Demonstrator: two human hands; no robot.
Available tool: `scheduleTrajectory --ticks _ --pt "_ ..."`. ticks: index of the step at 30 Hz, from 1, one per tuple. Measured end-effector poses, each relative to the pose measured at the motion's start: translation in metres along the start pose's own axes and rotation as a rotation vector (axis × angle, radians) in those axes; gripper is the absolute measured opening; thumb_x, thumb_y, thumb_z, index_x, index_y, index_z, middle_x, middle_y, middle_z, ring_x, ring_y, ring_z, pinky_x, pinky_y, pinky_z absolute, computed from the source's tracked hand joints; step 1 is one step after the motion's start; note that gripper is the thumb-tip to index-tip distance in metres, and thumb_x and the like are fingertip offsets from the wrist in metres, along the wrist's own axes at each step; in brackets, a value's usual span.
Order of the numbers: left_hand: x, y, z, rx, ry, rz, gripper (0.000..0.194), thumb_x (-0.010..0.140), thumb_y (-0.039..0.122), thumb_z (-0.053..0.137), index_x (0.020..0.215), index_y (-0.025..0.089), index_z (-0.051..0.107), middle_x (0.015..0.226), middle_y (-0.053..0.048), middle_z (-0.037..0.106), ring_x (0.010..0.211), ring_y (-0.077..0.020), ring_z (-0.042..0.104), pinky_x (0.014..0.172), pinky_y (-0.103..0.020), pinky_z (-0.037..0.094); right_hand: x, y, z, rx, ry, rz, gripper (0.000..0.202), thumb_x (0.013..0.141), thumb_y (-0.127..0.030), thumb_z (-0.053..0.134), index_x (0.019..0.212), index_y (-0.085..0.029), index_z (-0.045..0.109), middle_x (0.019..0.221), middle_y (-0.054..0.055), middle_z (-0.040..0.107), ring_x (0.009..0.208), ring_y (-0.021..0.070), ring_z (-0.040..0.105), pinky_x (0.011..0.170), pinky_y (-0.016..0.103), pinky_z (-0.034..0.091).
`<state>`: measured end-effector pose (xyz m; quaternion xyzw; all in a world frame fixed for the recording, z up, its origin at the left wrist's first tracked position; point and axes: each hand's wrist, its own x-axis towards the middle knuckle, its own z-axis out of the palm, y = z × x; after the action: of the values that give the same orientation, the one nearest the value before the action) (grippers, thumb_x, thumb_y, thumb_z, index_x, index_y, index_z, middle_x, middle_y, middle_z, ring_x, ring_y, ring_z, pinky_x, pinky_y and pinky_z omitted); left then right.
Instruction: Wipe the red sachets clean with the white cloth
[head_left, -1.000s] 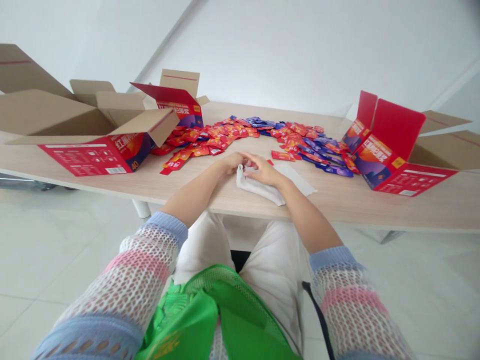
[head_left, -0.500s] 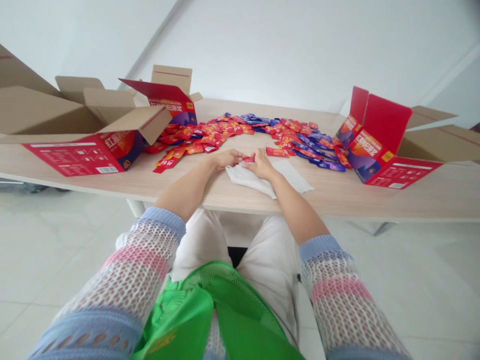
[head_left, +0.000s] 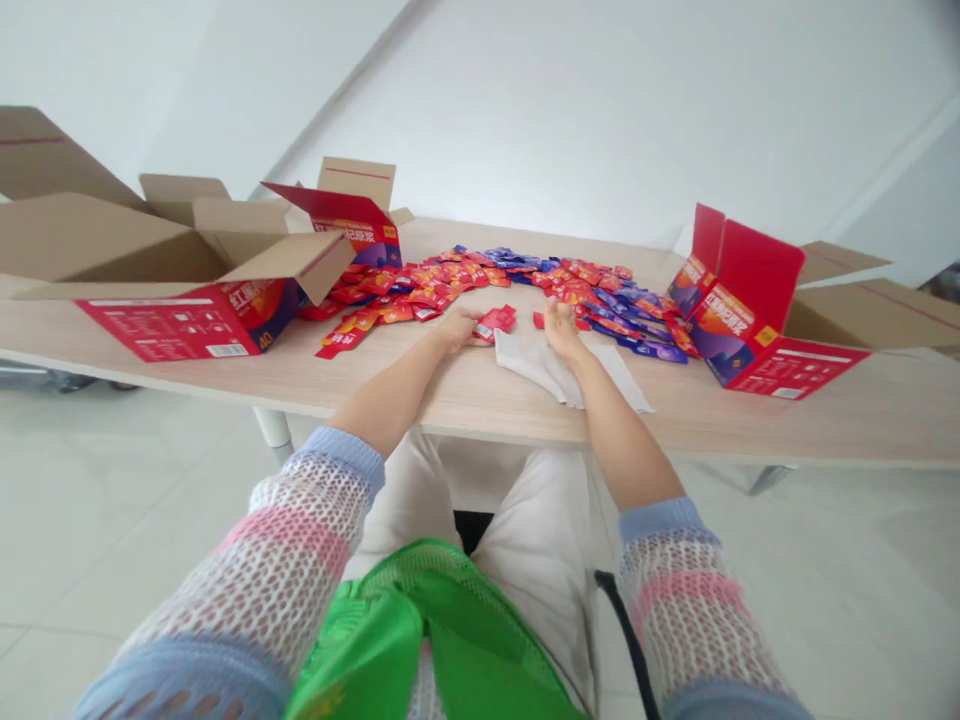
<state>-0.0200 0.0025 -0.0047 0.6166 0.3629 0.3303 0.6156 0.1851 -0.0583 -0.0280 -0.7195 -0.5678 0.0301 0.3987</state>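
The left hand pinches the left edge of a red sachet near the table's middle, while the right hand, fingers loosely extended above a white cloth, may or may not be touching anything. An arc of sachets lies beyond, flanked by a right box and two left boxes, flaps open.

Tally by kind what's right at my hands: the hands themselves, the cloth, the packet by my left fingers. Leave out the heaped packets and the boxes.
Hands, your left hand and right hand: 2
White cloth: 1
Red packet: 1 that I can make out
Total: 4
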Motion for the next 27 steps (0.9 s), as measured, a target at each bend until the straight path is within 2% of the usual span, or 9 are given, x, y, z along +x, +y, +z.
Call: scheduleTrajectory --ticks 3,5,7,9,12,15,18,21,27 --pt "0.007 -0.004 -0.013 0.108 0.106 0.1 0.035 0.08 0.0 0.05 0.109 0.007 0.069 0.079 -0.007 0.073 0.073 -0.0152 0.069 0.07 -0.025 0.057 -0.022 -0.013 0.013 -0.145 -0.21 -0.178 0.058 0.088 -0.065 0.032 0.127 -0.023 0.039 0.131 0.015 0.042 0.123 0.0297 0.041 0.099 0.052 0.034" --pt "0.006 -0.004 -0.025 0.159 0.087 0.113 0.037 0.079 -0.001 0.052 0.111 0.007 0.068 0.079 -0.005 0.072 0.07 -0.0136 0.068 0.069 -0.024 0.056 -0.034 -0.019 0.019 -0.232 -0.243 -0.213 0.059 0.082 -0.063 0.046 0.125 -0.023 0.041 0.13 0.014 0.042 0.119 0.0316 0.043 0.097 0.054 0.035" --pt "0.001 -0.002 -0.032 0.155 0.043 0.08 0.038 0.079 0.0 0.053 0.113 0.008 0.067 0.081 -0.005 0.073 0.07 -0.0128 0.067 0.069 -0.024 0.056 -0.038 -0.022 0.019 -0.242 -0.152 -0.147 0.057 0.08 -0.058 0.054 0.121 -0.018 0.043 0.126 0.018 0.043 0.116 0.0338 0.045 0.095 0.053 0.036" --pt "-0.004 0.0 -0.032 0.143 -0.005 0.018 0.036 0.081 0.002 0.053 0.113 0.01 0.068 0.084 -0.006 0.073 0.072 -0.0128 0.068 0.07 -0.024 0.057 -0.035 -0.022 0.012 -0.175 0.0 -0.011 0.05 0.084 -0.047 0.053 0.121 -0.015 0.043 0.123 0.022 0.044 0.111 0.0339 0.05 0.091 0.05 0.039" --pt "-0.006 0.001 -0.02 0.092 0.044 -0.063 0.032 0.084 0.003 0.051 0.109 0.012 0.069 0.087 -0.006 0.073 0.074 -0.0134 0.068 0.071 -0.024 0.057 -0.023 -0.022 -0.005 -0.066 0.135 0.101 0.042 0.087 -0.038 0.048 0.121 -0.013 0.043 0.116 0.021 0.051 0.105 0.0326 0.054 0.089 0.047 0.04" --pt "-0.005 0.001 -0.006 0.008 0.14 -0.125 0.035 0.085 -0.002 0.043 0.108 0.009 0.067 0.088 -0.007 0.073 0.078 -0.0144 0.068 0.071 -0.025 0.058 -0.017 -0.026 -0.022 0.035 0.229 0.047 0.042 0.09 -0.045 0.043 0.12 -0.015 0.044 0.111 0.016 0.055 0.105 0.0304 0.054 0.09 0.043 0.04" --pt "-0.009 0.004 0.007 -0.009 0.08 -0.181 0.033 0.082 -0.005 0.043 0.099 0.007 0.069 0.084 -0.008 0.073 0.079 -0.0162 0.068 0.07 -0.025 0.057 -0.024 -0.039 -0.027 0.073 0.316 -0.069 0.045 0.095 -0.05 0.027 0.122 -0.018 0.043 0.11 0.013 0.054 0.107 0.0276 0.054 0.09 0.04 0.04" --pt "-0.019 0.008 0.015 0.005 -0.053 -0.196 0.028 0.078 -0.006 0.048 0.084 0.007 0.072 0.08 -0.008 0.072 0.074 -0.0164 0.068 0.07 -0.024 0.055 -0.04 -0.057 -0.016 0.022 0.252 -0.178 0.042 0.096 -0.05 0.023 0.118 -0.021 0.045 0.108 0.012 0.053 0.107 0.0263 0.052 0.09 0.039 0.041" --pt "-0.022 0.006 0.018 0.198 -0.165 -0.029 0.024 0.076 -0.002 0.051 0.073 0.009 0.072 0.061 -0.002 0.066 0.053 -0.0099 0.06 0.062 -0.023 0.052 -0.064 -0.076 0.008 -0.098 0.034 -0.201 0.039 0.089 -0.044 0.045 0.115 -0.015 0.043 0.118 0.019 0.04 0.11 0.0313 0.047 0.091 0.046 0.041"
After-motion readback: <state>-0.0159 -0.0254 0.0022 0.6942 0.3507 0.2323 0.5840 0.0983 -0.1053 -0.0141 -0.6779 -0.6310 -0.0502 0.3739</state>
